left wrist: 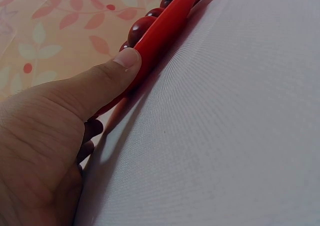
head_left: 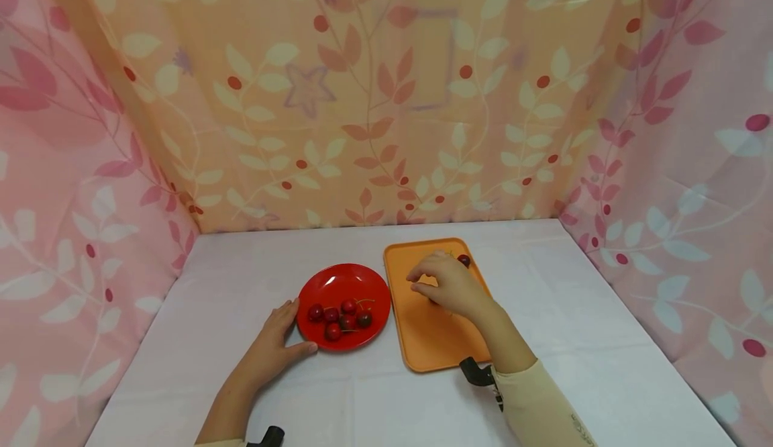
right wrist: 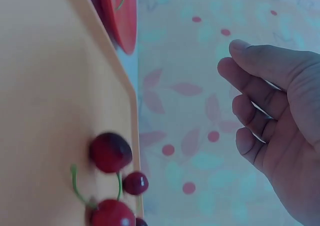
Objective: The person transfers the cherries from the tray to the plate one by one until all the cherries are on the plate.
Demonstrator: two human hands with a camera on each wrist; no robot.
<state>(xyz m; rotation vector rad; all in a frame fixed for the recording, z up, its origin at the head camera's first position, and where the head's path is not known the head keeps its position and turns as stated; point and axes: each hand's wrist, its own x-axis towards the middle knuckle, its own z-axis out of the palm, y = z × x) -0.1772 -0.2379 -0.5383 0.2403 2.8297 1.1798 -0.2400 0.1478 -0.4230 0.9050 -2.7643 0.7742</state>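
Observation:
My left hand (head_left: 274, 346) rests at the near-left edge of a red plate (head_left: 326, 286). In the left wrist view the thumb (left wrist: 112, 76) touches the plate's outer rim. Several dark red cherries (head_left: 348, 307), some with stems, lie in the plate. Over the orange tray (head_left: 417, 339) hovers my right hand (head_left: 449, 286), its fingers loosely bent and nothing visible between them. One cherry (head_left: 464, 260) shows beyond that hand near the tray's far-right side. In the right wrist view several cherries (right wrist: 111, 152) with green stems lie on the tray, apart from the fingertips.
Plate and tray stand side by side on a white-covered table (head_left: 356, 407). A yellow leaf-patterned curtain (head_left: 362, 98) closes off the back. Pink patterned cloths hang at the left (head_left: 78, 232) and right (head_left: 682, 199). Black wrist mounts show at both sleeves.

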